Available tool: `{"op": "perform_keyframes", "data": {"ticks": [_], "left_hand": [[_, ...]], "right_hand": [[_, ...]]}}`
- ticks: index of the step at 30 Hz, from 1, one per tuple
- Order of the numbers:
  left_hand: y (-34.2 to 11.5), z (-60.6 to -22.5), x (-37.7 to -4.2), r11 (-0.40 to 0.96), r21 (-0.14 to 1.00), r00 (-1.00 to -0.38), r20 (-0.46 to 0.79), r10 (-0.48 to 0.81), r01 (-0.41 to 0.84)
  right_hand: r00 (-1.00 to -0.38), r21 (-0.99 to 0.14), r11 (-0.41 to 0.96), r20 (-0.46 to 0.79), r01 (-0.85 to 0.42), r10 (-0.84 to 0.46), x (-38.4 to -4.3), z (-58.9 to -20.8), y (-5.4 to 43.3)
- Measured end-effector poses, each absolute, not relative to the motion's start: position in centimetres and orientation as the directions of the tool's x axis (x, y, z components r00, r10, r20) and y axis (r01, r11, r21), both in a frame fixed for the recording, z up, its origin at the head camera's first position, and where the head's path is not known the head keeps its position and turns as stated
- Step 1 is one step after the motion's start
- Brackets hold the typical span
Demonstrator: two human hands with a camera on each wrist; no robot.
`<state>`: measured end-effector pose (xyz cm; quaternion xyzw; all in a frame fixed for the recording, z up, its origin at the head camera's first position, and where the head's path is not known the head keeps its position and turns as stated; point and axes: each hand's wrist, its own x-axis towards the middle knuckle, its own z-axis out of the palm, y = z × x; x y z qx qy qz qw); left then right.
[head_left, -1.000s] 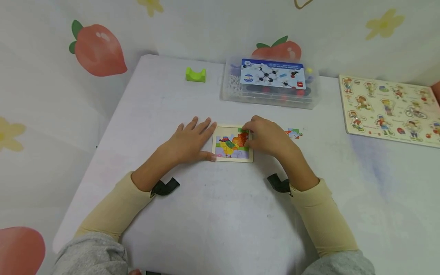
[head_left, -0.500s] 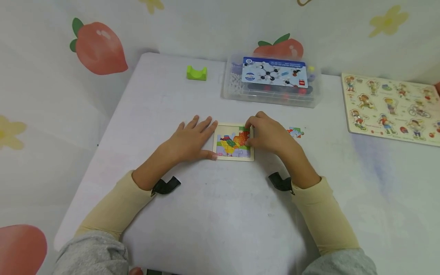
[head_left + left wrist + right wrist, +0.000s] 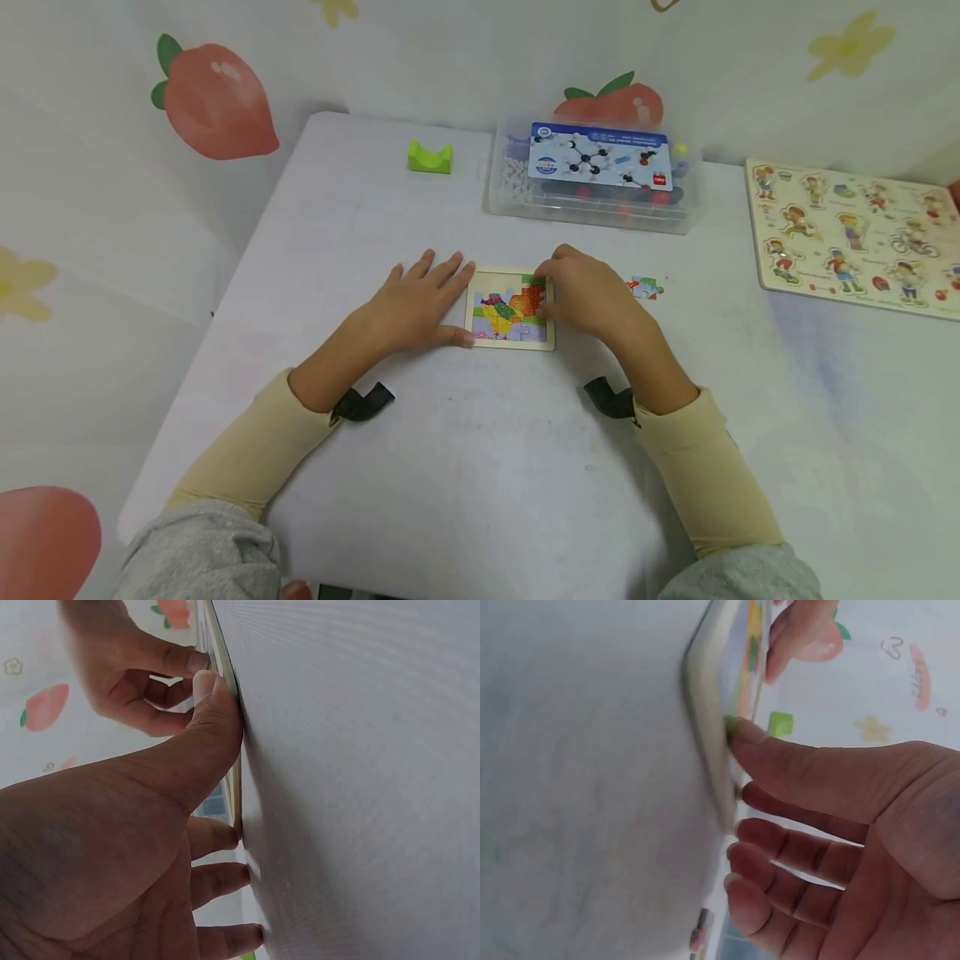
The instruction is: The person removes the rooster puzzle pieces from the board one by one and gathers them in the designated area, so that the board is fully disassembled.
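In the head view, a small wooden-framed jigsaw puzzle [image 3: 508, 343] lies flat on the table, its pieces forming a colourful bird. The left hand [image 3: 412, 304] spreads its straight fingers at the frame's left side, thumb on the lower left corner and index finger by the upper left. At the opposite side, the right hand [image 3: 585, 292] pinches a red and green puzzle piece [image 3: 533, 296] between thumb and index finger, over the right part of the picture. In the right wrist view, its thumb [image 3: 780, 757] reaches in over the frame's edge. Just beyond the right hand lies a loose puzzle piece [image 3: 647, 288].
Behind the puzzle stands a clear plastic box [image 3: 585, 208] with a molecule-printed label. A green notched block [image 3: 431, 158] is at the back left. A wooden peg board [image 3: 855, 242] with printed children lies at the right. Peach-printed cloth [image 3: 450, 58] hangs behind the table.
The head view has shifted slightly. Both hands keep their places at the puzzle, with only slight movement in the right fingers.
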<state>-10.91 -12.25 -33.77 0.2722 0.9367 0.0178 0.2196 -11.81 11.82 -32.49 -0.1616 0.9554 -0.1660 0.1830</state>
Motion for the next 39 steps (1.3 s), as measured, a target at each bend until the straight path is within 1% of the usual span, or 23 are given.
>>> {"op": "perform_keyframes", "data": {"ticks": [3, 7, 16, 21, 28, 33, 39], "left_hand": [[-12.3, -33.9, -11.0, 0.850, 0.153, -0.755, -0.401, 0.520, 0.504], [-12.2, -34.0, -11.0, 0.849, 0.155, -0.753, -0.401, 0.521, 0.505], [-12.2, -33.7, -10.9, 0.847, 0.151, -0.752, -0.399, 0.524, 0.510], [-12.4, -33.8, -11.0, 0.847, 0.145, -0.756, -0.393, 0.524, 0.511], [-12.3, -33.8, -10.9, 0.849, 0.150, -0.757, -0.394, 0.521, 0.506], [-12.3, -33.8, -10.9, 0.850, 0.153, -0.756, -0.396, 0.521, 0.505], [-12.3, -33.8, -10.9, 0.853, 0.154, -0.757, -0.400, 0.516, 0.499]], "right_hand": [[-0.884, -0.424, 0.877, -0.288, -0.227, -0.368, -12.1, -32.8, 12.1], [-0.872, -0.480, 0.848, -0.289, -0.224, -0.394, -12.5, -33.3, 12.5], [-0.852, -0.557, 0.797, -0.279, -0.233, -0.443, -13.2, -33.3, 13.1], [-0.858, -0.577, 0.777, -0.237, -0.254, -0.456, -13.2, -33.2, 12.8], [-0.858, -0.580, 0.770, -0.220, -0.267, -0.463, -12.9, -32.8, 12.9], [-0.867, -0.584, 0.756, -0.169, -0.295, -0.469, -12.7, -32.6, 12.9], [-0.867, -0.599, 0.748, -0.171, -0.285, -0.467, -12.7, -32.7, 12.8]]}}
